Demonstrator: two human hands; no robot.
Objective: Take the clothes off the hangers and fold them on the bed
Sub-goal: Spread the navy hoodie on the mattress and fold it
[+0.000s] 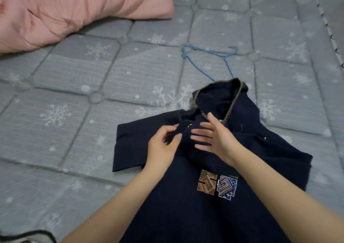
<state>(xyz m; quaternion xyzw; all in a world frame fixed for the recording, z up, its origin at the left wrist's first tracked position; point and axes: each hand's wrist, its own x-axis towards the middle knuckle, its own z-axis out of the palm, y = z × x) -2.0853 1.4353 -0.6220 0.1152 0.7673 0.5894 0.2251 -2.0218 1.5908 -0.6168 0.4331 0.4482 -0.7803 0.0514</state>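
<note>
— Judging from how things lie, how far along is it?

— One garment is off its hanger. The dark navy top (214,196) lies spread on the bed (74,86), embroidered squares facing up, collar pointing away from the person. The blue wire hanger (208,60) lies bare on the quilted bed just beyond the collar, its lower end hidden behind the cloth. No fold looks finished; the short sleeve on the left lies flat and squared, the far shoulder is rumpled.

— And the hands?

— Both hover over the chest, just below the collar. The left hand (163,146) has its fingers curled toward the thumb at a small pucker of fabric; blur keeps me from telling whether that grip has actually closed on the cloth. The right hand (216,136) is spread, fingers straight, gripping nothing.

— What's left?

— Folding this top, I'd say, plus any other clothes; none on hangers are in view. A light piece with dark edging (28,237) peeks in at the bottom left corner, too cropped to name.

— Room to work?

— Plenty of bare bed to the left of the top. The pink comforter (74,10) sits well apart at the far left. The bed's piped edge (329,38) runs down the right side, near the garment's right shoulder, so folding leftward seems safer.
</note>
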